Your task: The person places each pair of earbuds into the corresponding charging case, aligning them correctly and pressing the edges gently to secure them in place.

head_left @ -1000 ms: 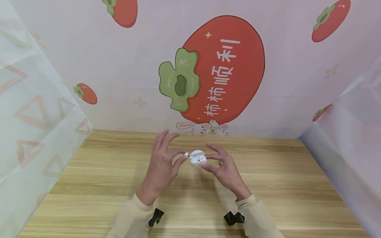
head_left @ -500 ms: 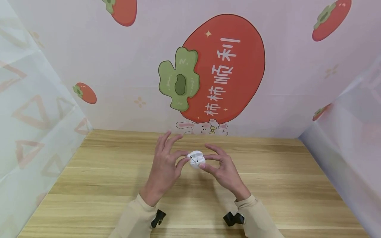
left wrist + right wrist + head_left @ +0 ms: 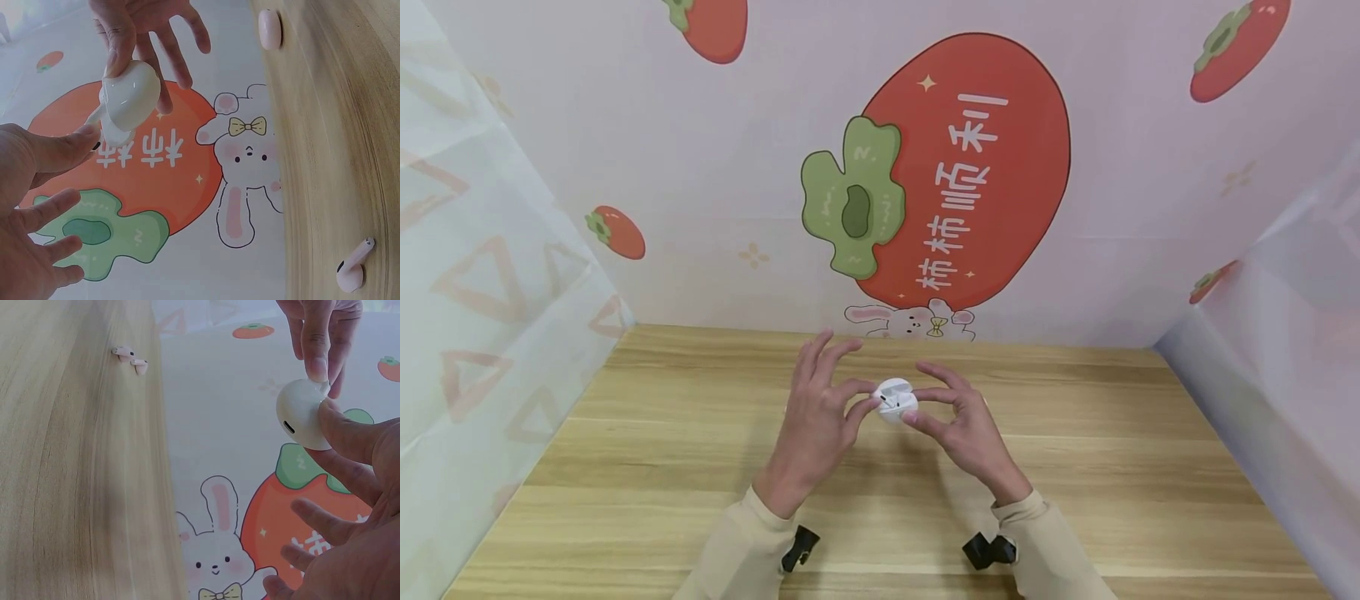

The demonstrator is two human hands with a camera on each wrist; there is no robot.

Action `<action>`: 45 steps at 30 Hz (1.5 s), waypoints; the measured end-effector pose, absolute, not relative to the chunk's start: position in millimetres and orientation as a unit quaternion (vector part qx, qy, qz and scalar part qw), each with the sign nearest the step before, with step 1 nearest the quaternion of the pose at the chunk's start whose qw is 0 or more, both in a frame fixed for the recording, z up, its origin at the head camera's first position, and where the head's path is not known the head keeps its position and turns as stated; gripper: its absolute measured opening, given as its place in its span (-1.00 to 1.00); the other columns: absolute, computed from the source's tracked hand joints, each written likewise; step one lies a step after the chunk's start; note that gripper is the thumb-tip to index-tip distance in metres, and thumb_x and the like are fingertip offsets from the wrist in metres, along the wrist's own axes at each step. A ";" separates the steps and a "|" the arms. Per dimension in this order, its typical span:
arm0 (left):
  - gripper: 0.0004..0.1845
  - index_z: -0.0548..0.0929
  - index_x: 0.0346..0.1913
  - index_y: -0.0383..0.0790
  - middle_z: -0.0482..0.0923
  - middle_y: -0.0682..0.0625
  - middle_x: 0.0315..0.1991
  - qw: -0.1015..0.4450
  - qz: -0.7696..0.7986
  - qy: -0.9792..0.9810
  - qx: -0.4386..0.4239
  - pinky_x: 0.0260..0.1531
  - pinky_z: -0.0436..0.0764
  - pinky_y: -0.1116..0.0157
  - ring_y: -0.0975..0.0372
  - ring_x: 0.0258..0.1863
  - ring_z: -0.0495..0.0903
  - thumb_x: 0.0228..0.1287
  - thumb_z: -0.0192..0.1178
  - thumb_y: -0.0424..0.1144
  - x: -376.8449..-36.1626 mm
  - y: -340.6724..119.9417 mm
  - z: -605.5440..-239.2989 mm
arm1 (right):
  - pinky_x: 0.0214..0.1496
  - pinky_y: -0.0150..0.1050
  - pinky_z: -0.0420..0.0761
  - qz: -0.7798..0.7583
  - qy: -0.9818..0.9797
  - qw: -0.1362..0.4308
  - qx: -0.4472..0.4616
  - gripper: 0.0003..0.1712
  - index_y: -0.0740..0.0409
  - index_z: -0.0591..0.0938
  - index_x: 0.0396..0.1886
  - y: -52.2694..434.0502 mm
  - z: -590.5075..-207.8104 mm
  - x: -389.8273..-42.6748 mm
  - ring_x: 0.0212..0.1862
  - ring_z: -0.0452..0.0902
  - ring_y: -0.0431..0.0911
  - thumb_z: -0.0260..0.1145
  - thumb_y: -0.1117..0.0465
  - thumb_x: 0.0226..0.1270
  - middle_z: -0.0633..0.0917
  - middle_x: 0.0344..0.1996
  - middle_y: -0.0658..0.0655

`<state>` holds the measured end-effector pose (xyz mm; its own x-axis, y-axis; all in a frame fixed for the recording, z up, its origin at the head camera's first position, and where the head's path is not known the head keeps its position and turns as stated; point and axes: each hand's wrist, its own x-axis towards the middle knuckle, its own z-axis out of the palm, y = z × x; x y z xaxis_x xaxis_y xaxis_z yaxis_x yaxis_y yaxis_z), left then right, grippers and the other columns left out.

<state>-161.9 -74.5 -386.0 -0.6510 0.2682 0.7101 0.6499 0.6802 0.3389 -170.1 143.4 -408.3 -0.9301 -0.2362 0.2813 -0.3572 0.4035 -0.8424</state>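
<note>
While above the table (image 3: 625, 483) — left hand (image 3: 814, 421) in pinch on earbud (image 3: 886, 401), right hand (image 3: 961, 423) likewise on white case (image 3: 135, 94).

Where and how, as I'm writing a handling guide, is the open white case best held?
Probably by the smooth, rounded outer wall of the white case, coming from the right and pinching between thumb and fingers, as the right hand does. The lid stands open on the far side, and the left hand pinches an earbud at the left, so that grip should keep both clear.
</note>
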 end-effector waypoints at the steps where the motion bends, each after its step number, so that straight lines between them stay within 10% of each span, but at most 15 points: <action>1: -0.82 0.83 -0.36 -0.20 0.53 -0.21 0.19 0.322 -0.297 -0.858 -0.269 0.42 0.12 -0.24 -0.21 0.41 0.24 -0.07 0.62 -0.36 -162.2 -74.4 -386.1 | 0.42 0.37 0.16 0.517 -0.835 0.059 0.177 -0.74 0.16 0.82 -0.11 143.4 -407.9 -170.1 0.49 0.20 0.14 0.57 0.26 0.18 0.52 0.34 0.10; 45: -0.87 0.83 -0.45 -0.15 0.57 -0.20 0.11 0.312 -0.334 -0.850 -0.261 0.43 0.18 -0.13 -0.20 0.40 0.25 -0.06 0.61 -0.36 -161.4 -71.8 -388.1 | 0.40 0.38 0.20 0.519 -0.832 0.066 0.187 -0.75 0.15 0.82 -0.10 145.1 -409.1 -171.7 0.47 0.24 0.14 0.56 0.25 0.20 0.55 0.32 0.11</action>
<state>-161.4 -71.8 -388.1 -0.6685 0.2352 0.7055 0.6530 0.6397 0.4055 -171.7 145.1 -409.1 -0.9216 -0.2419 0.3037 -0.3790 0.3917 -0.8384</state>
